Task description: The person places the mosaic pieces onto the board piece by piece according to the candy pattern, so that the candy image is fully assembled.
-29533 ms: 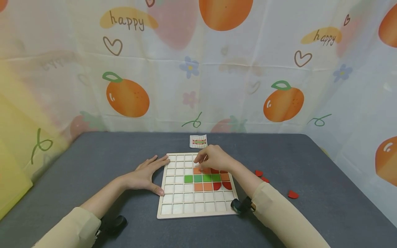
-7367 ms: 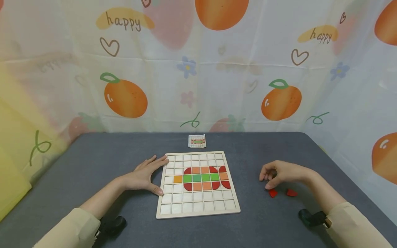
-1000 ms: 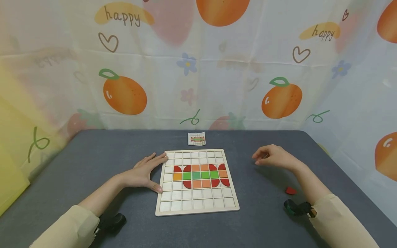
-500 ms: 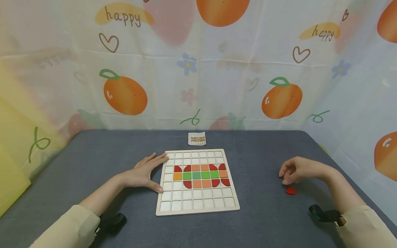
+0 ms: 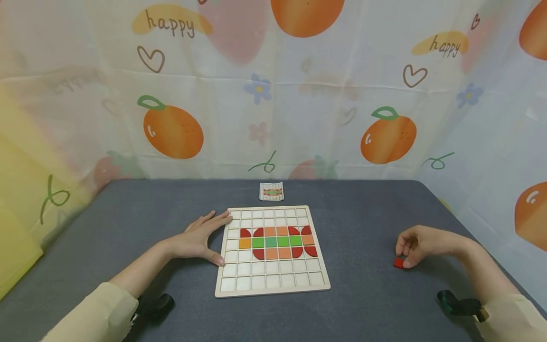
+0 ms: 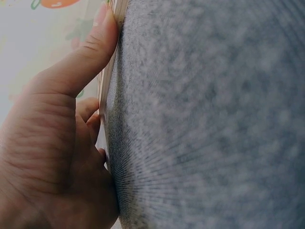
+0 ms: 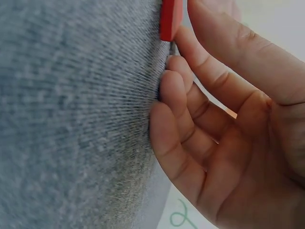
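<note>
A square wooden grid board [image 5: 273,289] lies on the table with colored tiles filling a band across its middle. My left hand [image 5: 190,242] rests spread along the board's left edge, thumb and fingertips touching the rim. At the right, my right hand [image 5: 431,247] reaches down over a small red rounded tile [image 5: 398,263] lying on the table. In the right wrist view, the red tile [image 7: 170,19] is by the index fingertip, and a gap shows between it and the thumb. The other fingers curve loosely against the tabletop.
A small pattern card [image 5: 271,192] lies behind the board, showing a red, orange and green design on a grid. The dark grey table [image 5: 350,304] ends at a fruit-printed curtain [image 5: 316,114]. A black camera is worn at each wrist.
Over the last second my right hand moves right and down to the red tile. Since 7.4 seconds ago, a red tile has been added at the band's upper left. The left hand stays put.
</note>
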Available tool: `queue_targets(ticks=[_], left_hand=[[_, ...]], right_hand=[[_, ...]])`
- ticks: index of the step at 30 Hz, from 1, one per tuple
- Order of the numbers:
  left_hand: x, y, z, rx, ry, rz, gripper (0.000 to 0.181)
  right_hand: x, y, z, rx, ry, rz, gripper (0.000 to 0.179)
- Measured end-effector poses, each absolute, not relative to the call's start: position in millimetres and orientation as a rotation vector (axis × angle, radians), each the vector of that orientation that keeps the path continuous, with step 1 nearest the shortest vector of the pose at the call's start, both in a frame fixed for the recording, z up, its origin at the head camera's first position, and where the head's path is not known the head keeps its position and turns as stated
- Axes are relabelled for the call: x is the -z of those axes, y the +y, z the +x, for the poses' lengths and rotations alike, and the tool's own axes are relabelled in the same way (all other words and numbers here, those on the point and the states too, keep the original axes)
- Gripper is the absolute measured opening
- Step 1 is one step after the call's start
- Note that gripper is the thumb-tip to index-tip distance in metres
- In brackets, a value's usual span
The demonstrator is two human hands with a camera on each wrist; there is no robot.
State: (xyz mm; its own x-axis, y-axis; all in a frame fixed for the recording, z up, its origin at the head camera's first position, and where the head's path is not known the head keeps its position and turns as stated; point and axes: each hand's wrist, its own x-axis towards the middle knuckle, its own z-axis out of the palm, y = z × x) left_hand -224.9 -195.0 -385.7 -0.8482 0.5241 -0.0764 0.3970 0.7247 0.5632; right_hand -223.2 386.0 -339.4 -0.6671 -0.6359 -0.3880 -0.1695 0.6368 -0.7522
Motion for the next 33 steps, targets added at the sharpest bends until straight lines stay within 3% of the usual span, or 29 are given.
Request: queue_targets(ticks=[9, 33], left_hand=[[387.1, -195.0, -225.9, -0.797, 2.704, 0.729, 0.114], [387.3, -195.2, -226.4, -0.796, 2.701, 0.725, 0.114]], right_hand=[[346.5, 384.0, -224.4, 0.971, 2.161, -0.747, 0.025], [347.5, 353.7, -224.7, 0.856, 2.511, -0.751, 0.020]])
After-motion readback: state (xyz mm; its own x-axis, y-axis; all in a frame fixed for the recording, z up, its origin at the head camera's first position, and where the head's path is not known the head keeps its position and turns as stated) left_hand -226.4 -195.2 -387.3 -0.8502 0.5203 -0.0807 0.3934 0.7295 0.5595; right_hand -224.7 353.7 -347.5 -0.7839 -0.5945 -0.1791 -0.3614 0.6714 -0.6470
